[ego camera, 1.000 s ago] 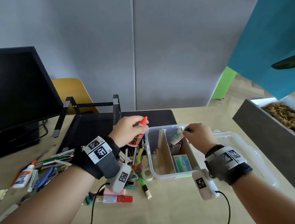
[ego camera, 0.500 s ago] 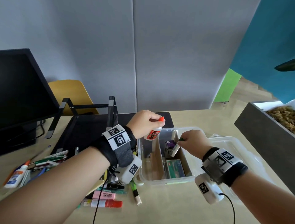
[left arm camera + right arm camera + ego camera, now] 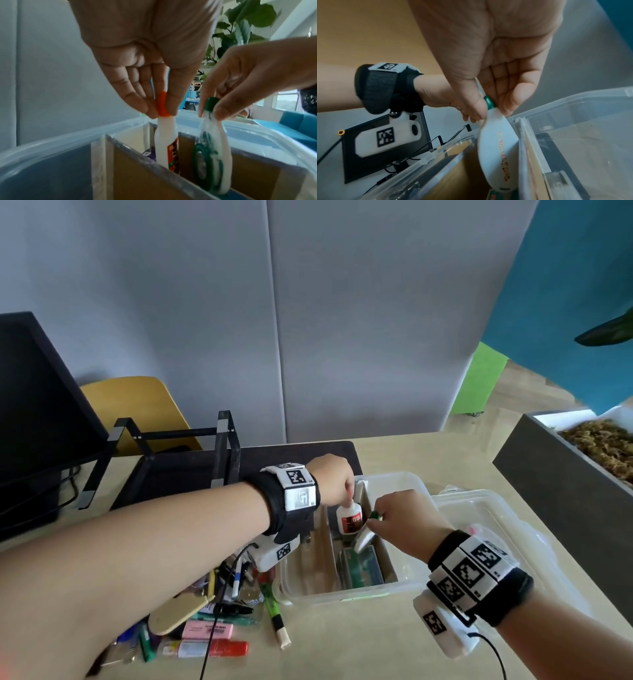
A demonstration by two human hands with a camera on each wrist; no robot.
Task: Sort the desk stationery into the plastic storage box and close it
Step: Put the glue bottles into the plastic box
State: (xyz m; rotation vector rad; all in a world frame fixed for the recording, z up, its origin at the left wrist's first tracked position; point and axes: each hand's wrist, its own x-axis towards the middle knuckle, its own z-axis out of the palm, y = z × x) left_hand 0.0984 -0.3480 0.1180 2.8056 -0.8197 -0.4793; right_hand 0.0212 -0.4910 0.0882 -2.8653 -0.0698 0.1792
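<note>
A clear plastic storage box [image 3: 416,484] with cardboard dividers stands open on the desk. My left hand [image 3: 334,479] pinches the orange cap of a white glue bottle [image 3: 349,518] [image 3: 165,143], which hangs upright in the box's right compartment. Just to its right, my right hand [image 3: 400,511] pinches the green cap of a second white glue bottle [image 3: 363,539] [image 3: 498,152] [image 3: 212,155], tilted and partly down in the same compartment. A green packet [image 3: 363,568] lies on that compartment's floor. The left compartment [image 3: 308,563] looks bare.
The box's clear lid [image 3: 486,529] lies to the right of the box. Markers, pens and highlighters [image 3: 209,631] are piled on the desk left of the box. A black monitor [image 3: 37,419], a black stand [image 3: 178,453] and a dark planter [image 3: 565,494] ring the area.
My left hand carried the orange-capped glue bottle rightward over the box and lowered it into the right compartment. My right hand lowered the green-capped bottle deeper beside it.
</note>
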